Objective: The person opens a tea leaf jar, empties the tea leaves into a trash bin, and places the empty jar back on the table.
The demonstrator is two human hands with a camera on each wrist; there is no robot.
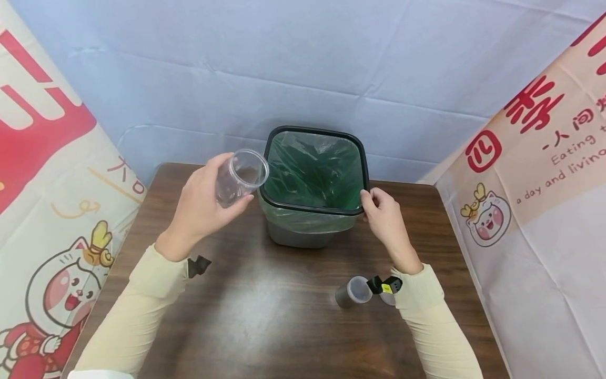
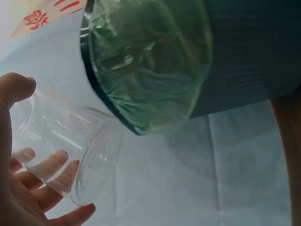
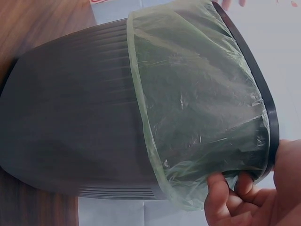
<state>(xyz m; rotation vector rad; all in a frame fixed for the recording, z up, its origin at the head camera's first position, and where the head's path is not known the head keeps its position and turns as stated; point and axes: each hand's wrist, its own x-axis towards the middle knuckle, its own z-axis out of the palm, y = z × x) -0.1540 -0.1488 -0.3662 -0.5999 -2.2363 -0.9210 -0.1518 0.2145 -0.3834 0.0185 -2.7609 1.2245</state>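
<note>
A clear plastic jar is gripped in my left hand, its round mouth tilted toward the trash can. In the left wrist view the thumb and fingers wrap the see-through jar, just beside the can's rim. A green plastic bag lines the can and folds over its outside under a black rim. My right hand pinches that rim at the front right corner. The right wrist view shows the fingers curled at the bag's edge, thumb over the rim.
A second clear container with dark contents or see-through walls stands at the table's front right. Beside it, a round clear piece is partly hidden by the right wrist camera. Printed cloths hang left and right; a pale cloth hangs behind the wooden table.
</note>
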